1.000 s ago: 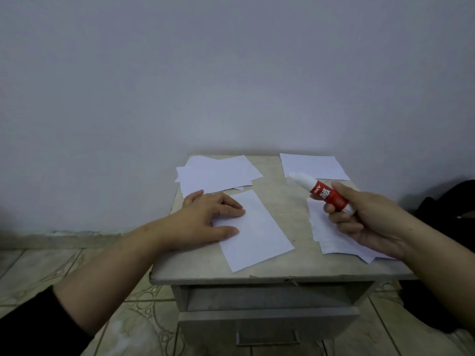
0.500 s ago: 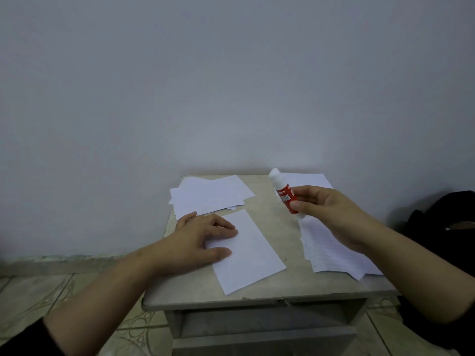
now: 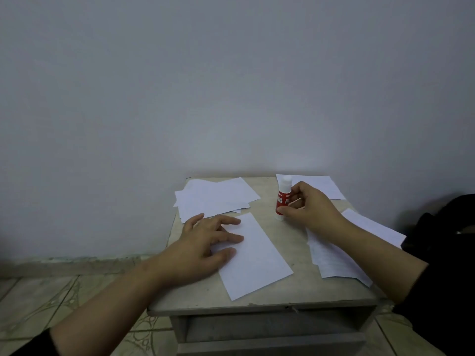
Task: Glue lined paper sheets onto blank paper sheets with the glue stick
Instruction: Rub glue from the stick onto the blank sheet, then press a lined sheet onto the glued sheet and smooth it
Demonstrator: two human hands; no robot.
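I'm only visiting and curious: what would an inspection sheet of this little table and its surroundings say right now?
Surface: small worn table against a plain wall, drawer below.
Job's things: glue stick upright, capped, base on the table; one sheet in the middle; paper pile at back left; lined sheets on the right; another sheet at back right.
Clutter: nothing seen.
Hands: left hand rests flat on the middle sheet; right hand grips the glue stick.
Cables: nothing seen.
Surroundings: patterned tiled floor; dark object at right, unclear what.
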